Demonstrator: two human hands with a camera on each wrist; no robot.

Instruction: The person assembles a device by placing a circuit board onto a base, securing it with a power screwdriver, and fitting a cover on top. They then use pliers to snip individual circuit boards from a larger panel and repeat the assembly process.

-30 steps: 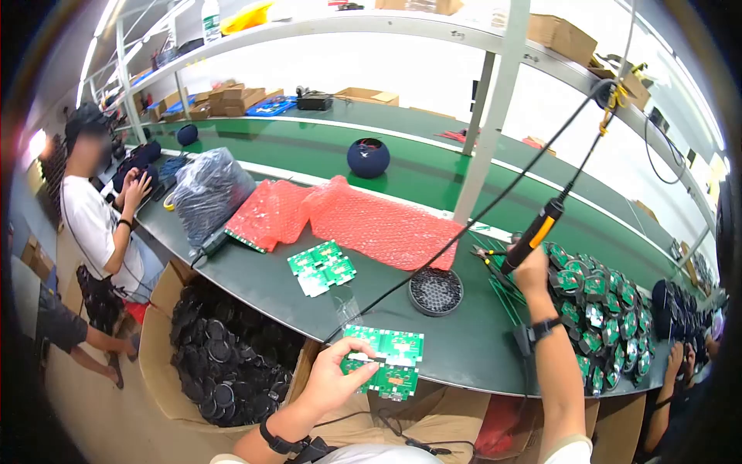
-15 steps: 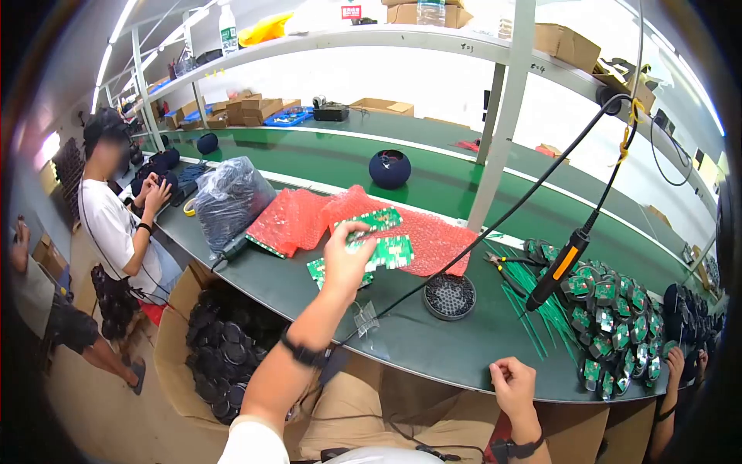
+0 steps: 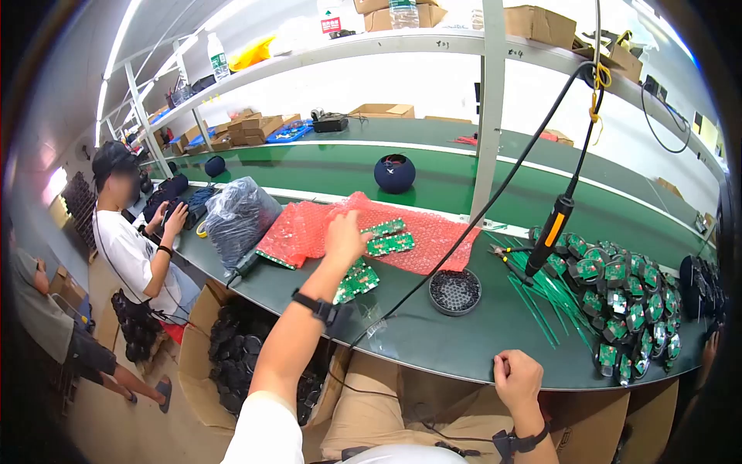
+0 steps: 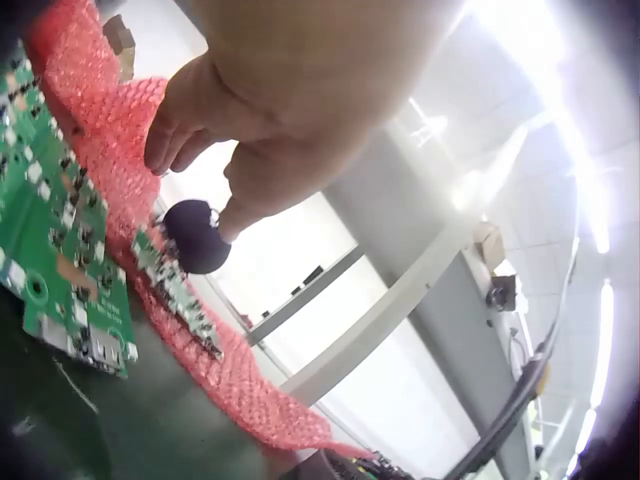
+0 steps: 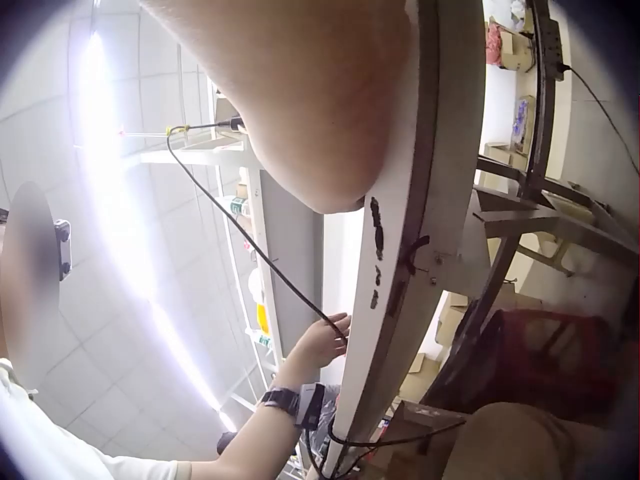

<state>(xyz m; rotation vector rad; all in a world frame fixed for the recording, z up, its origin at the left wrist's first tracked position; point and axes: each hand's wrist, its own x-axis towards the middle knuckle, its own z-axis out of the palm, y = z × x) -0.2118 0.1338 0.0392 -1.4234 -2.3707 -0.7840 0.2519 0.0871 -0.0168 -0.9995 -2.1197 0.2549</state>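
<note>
In the head view, my left hand (image 3: pixel 345 236) is over the red bubble wrap (image 3: pixel 421 232), beside a green circuit board panel (image 3: pixel 390 244). In the left wrist view, the thumb and fingers are spread, with a gap between them and the panel's edge (image 4: pixel 180 290). More circuit board panels (image 3: pixel 359 282) lie on the table in front of this hand. My right hand (image 3: pixel 519 379) rests at the table's front edge, fingers loosely curled and holding nothing. An electric screwdriver (image 3: pixel 550 236) hangs from its cord above the table.
Right of centre lie a round dish of screws (image 3: pixel 454 292), green strips (image 3: pixel 541 305) and pliers (image 3: pixel 506 259). Many round parts with boards (image 3: pixel 630 301) are piled at right. A carton of black parts (image 3: pixel 197 363) stands below; another person (image 3: pixel 139 255) works at left.
My right hand has let go of the electric screwdriver and come down to the table edge. The left hand has carried the circuit board panel from the front edge to the bubble wrap and released it.
</note>
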